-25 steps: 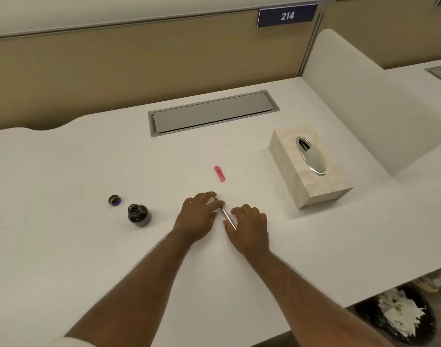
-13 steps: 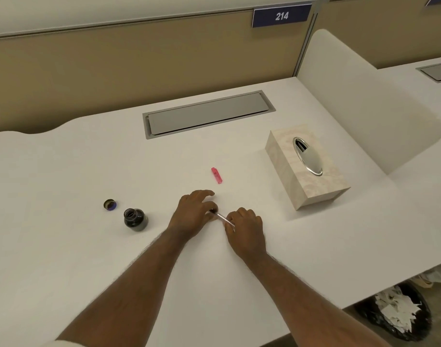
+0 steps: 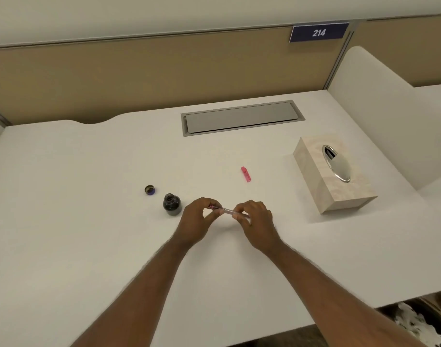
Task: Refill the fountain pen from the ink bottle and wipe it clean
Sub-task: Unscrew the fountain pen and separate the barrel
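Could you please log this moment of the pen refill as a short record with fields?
left hand: pinches one end of the fountain pen
right hand: pinches the other end
pen: held level above the desk, between both hands
ink bottle: open, upright, left of the hands
bottle cap: on the desk beside the bottle
pink pen cap: lying apart, farther back
tissue box: to the right, no tissue showing

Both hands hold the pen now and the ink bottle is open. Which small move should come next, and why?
Probably carry the pen left to the open ink bottle and dip its tip. The left hand and right hand each pinch one end, and the bottle cap already lies off beside the bottle.
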`<state>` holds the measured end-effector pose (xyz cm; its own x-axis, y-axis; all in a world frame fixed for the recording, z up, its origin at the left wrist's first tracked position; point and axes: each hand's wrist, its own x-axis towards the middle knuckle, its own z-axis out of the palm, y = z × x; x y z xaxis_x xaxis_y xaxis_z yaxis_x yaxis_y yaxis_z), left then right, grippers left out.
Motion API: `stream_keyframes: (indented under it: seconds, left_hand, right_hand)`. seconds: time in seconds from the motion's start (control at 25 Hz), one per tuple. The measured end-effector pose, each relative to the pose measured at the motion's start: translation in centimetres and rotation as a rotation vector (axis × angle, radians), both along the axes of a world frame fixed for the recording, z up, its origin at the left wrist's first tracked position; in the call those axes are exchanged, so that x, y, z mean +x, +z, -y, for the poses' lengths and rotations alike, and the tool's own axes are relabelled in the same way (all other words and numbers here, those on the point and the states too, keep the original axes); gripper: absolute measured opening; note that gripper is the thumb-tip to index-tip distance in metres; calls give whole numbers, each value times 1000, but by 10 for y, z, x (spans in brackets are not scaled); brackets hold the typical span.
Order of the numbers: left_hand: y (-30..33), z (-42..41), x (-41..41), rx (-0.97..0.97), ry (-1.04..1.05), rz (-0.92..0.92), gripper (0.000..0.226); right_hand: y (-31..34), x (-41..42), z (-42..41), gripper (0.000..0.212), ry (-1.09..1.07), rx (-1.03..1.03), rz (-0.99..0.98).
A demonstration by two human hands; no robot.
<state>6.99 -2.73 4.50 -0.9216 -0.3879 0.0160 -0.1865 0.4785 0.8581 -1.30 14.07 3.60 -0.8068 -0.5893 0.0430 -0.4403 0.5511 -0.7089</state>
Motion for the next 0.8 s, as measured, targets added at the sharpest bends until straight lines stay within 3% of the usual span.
stream_keyframes:
  seconds: [0.12,0.4,0.8]
  left_hand:
    - [15,1,23,217,145,-20,6]
    - [23,16,63,267,174,11,9]
    - [18,18,103,679,337,-89,15]
  right_hand:
    - [9,15,15,4,38,-90,63]
    - [23,35,21,5,169,3,-15]
    - [21,75,39,7,161,-55,166]
